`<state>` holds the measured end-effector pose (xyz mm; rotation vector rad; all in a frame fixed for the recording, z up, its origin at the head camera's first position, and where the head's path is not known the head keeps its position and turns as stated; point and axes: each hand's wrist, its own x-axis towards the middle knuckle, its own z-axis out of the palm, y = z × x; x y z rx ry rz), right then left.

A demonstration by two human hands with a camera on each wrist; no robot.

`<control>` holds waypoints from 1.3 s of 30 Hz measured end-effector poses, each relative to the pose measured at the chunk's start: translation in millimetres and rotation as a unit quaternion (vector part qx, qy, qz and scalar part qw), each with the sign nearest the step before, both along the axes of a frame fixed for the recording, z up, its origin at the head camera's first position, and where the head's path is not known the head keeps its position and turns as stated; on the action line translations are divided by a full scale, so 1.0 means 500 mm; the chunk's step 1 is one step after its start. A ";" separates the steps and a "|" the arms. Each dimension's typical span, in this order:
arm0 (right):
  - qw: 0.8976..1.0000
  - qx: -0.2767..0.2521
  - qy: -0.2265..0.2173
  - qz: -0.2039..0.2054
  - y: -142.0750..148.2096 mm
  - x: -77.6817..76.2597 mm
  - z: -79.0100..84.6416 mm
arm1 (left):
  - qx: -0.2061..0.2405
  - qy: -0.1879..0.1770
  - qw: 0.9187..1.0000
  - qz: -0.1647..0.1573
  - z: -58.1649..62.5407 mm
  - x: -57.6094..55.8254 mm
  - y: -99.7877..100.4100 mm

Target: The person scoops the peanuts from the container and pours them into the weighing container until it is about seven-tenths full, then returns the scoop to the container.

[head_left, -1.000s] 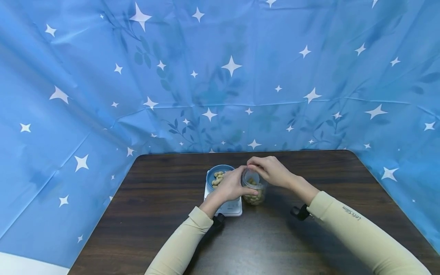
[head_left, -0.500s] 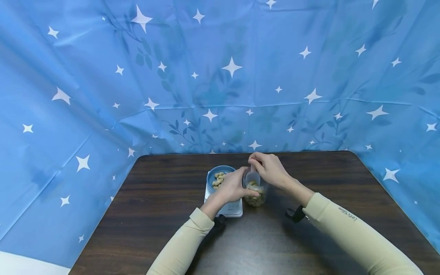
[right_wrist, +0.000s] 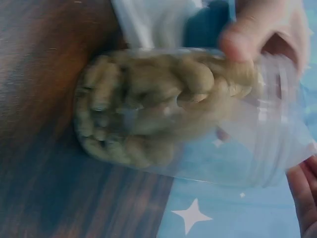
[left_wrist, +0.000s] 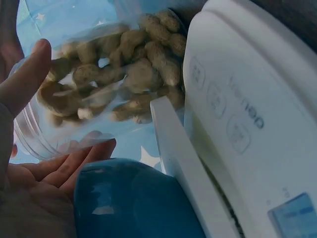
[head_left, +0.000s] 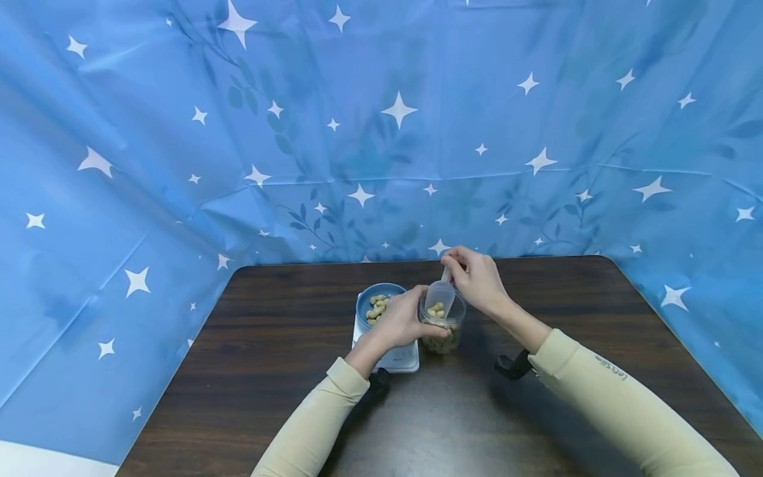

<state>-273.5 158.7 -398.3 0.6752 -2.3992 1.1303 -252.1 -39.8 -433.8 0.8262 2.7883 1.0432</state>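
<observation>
My left hand (head_left: 401, 319) grips a clear jar (head_left: 456, 324) near its rim, thumb on the near side. Unshelled peanuts (right_wrist: 148, 94) fill much of the jar. Above its mouth, my right hand (head_left: 479, 281) pinches the handle of a translucent scoop (head_left: 440, 292). The scoop's bowl dips tilted into the jar, with peanuts at its lower end. Left of the jar, a blue bowl (head_left: 363, 308) with several peanuts (head_left: 377, 309) sits on a white kitchen scale (head_left: 401, 361). My left hand and wrist partly cover the bowl and scale.
Everything stands on a dark wood-grain table (head_left: 286, 344), towards its back edge. A blue curtain (head_left: 381, 152) with white stars hangs behind it. In the left wrist view, the scale's display (left_wrist: 294, 218) is too blurred to read.
My right hand has risen and shifted slightly right, drawing the scoop higher and tilting it, so more of it shows. My left hand keeps its hold on the jar.
</observation>
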 end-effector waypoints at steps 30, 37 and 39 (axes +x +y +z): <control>0.992 -0.011 -0.105 -0.074 0.002 0.006 0.024 | 0.009 -0.008 1.000 0.001 0.001 -0.001 -0.002; 0.984 -0.093 -0.129 -0.086 0.017 0.005 0.033 | 0.011 -0.012 1.000 0.004 0.002 0.001 0.000; 0.980 -0.107 -0.142 -0.084 0.019 0.003 0.033 | 0.009 -0.008 1.000 0.004 0.002 0.002 0.000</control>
